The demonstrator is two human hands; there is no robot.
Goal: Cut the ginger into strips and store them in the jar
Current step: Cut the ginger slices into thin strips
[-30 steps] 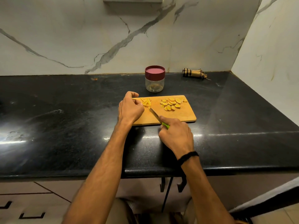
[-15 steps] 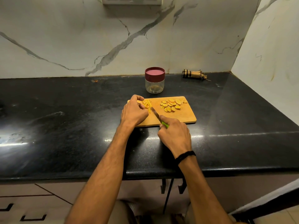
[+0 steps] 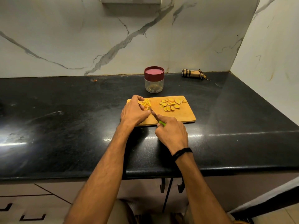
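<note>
Ginger strips (image 3: 146, 103) are heaped at the far left end of the wooden cutting board (image 3: 181, 116), and uncut ginger slices (image 3: 171, 104) are piled toward its far right. The left hand (image 3: 134, 113) is curled over the near edge of the strips, fingertips bent down beside the blade; whether a piece is pinched beneath them cannot be told. The knife (image 3: 154, 115) is gripped by its green handle in the right hand (image 3: 172, 133), with the blade angled far-left onto the board. The jar (image 3: 154, 85), closed with a maroon lid (image 3: 154, 72), is set just beyond the board on the black counter (image 3: 64, 126). A rolled checked cloth (image 3: 192, 73) lies far right, by the wall.
</note>
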